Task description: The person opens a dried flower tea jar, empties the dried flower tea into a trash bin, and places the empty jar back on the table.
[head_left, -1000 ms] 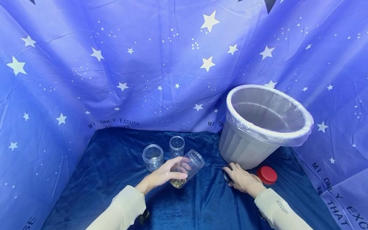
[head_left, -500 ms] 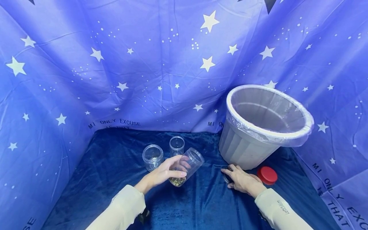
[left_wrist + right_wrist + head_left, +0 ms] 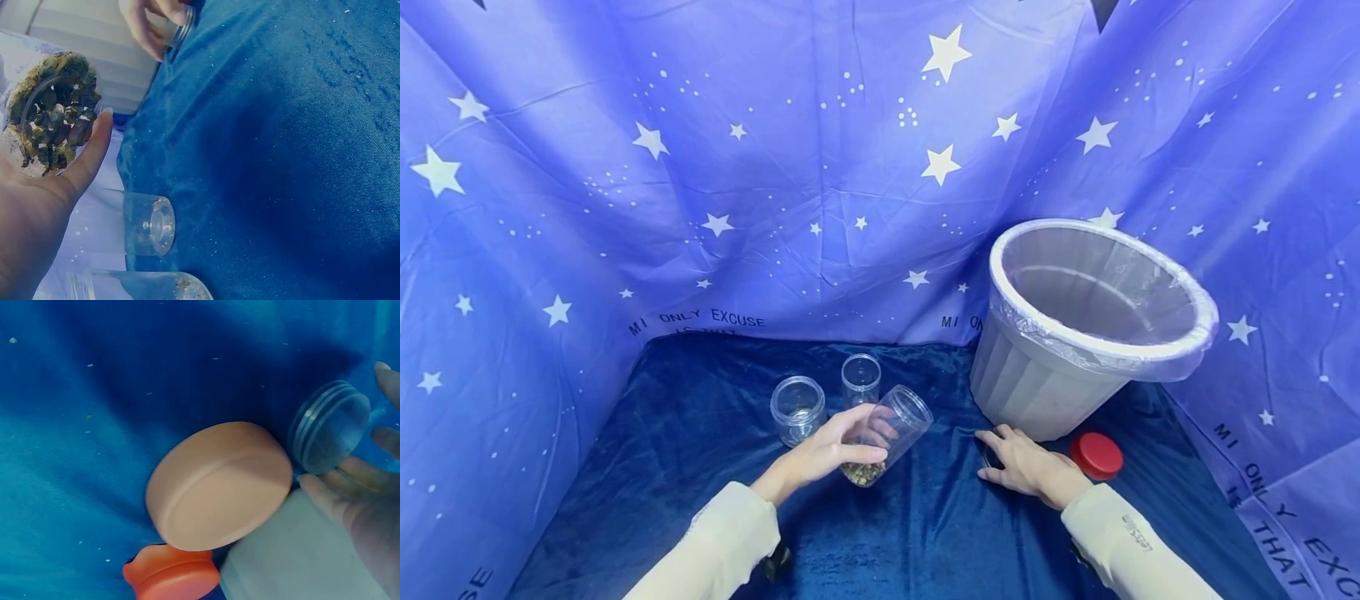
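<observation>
My left hand (image 3: 829, 450) grips a tall clear plastic jar (image 3: 904, 421), tilted with its mouth up to the right. Dried greenish-brown pieces (image 3: 59, 112) lie in its bottom, seen through the base in the left wrist view. Beside the bin's foot, my right hand (image 3: 1033, 468) reaches low over the cloth with fingers spread around a clear ridged lid (image 3: 331, 428). At least one fingertip appears to touch the lid's edge. A peach-coloured lid (image 3: 219, 487) lies next to it, mostly hidden by the hand in the head view. Behind it is a red lid (image 3: 1097, 456).
Two clear jars, a wide one (image 3: 797, 408) and a narrow one (image 3: 861, 379), stand upright behind my left hand. A large grey bin (image 3: 1037, 375) with a plastic liner stands at the right. Blue velvet cloth (image 3: 895, 550) covers the surface; a starry curtain (image 3: 775, 167) surrounds it.
The fingers of my right hand have spread from around the clear lid, the thumb shifting left. My left hand raised the jar slightly, then kept it still.
</observation>
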### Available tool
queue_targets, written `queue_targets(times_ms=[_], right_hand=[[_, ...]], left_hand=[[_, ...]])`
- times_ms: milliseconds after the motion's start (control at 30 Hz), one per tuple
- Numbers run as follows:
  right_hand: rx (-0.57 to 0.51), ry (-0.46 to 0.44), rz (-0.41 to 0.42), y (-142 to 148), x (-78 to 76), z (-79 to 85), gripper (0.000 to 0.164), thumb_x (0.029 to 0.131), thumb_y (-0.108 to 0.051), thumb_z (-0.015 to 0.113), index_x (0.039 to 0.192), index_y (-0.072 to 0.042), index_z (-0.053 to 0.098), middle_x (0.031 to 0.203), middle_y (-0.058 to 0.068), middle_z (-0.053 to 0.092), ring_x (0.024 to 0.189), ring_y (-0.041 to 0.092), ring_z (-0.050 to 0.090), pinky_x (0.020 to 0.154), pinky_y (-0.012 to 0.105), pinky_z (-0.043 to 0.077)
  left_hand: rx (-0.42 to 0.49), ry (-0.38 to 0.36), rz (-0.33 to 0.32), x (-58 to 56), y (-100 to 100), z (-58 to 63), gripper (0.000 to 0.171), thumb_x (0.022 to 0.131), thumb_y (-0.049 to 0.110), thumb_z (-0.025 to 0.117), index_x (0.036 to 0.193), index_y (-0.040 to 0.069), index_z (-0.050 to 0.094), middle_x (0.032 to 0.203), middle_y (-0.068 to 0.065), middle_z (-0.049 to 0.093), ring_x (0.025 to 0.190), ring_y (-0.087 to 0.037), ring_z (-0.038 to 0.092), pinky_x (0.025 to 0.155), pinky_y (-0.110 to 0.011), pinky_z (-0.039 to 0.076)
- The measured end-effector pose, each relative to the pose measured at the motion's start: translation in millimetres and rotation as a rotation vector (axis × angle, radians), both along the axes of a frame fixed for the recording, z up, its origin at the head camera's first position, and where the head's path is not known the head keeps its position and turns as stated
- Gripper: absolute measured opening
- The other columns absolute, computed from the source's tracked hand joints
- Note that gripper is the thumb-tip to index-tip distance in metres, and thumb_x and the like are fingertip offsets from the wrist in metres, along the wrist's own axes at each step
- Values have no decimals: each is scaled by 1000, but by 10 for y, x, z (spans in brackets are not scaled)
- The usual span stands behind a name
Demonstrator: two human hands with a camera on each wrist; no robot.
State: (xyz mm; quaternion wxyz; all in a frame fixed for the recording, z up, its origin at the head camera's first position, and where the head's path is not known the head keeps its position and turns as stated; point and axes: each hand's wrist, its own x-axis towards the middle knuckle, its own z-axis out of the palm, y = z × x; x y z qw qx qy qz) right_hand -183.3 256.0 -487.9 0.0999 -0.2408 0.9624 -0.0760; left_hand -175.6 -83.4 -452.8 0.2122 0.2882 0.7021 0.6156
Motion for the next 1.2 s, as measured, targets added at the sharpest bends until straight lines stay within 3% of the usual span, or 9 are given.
queue_targets(times_ms=[300,467,800,1200], right_hand=[[-52,-27,-5,-81,-64,212,71,84,-46,71,134,1,52,115,24,59,104,43,60,92,57,49],[-87,-26,-1,-135,-105,333,71,87,-47,68,136,2,51,120,26,59,109,44,59,95,58,47],[-106,-8,41,-245,-158,554,66,90,-48,64,137,-2,52,126,25,58,118,44,57,100,58,45],[-144,42,90,-546,-322,920,62,95,-41,61,141,-1,48,131,24,58,122,41,57,101,55,46]], left_hand=[[-1,-16,4,-6,13,-2,55,94,21,61,144,6,43,130,-22,59,115,-25,61,97,-30,50],[5,-17,12,-6,12,15,54,95,20,61,144,6,43,130,-22,59,116,-29,61,97,-30,50],[-6,-9,7,-1,31,30,56,95,22,61,145,7,42,130,-20,60,118,-31,60,100,-35,48],[11,-29,24,-33,110,40,55,94,22,61,144,8,43,130,-18,59,120,-31,59,96,-31,50]])
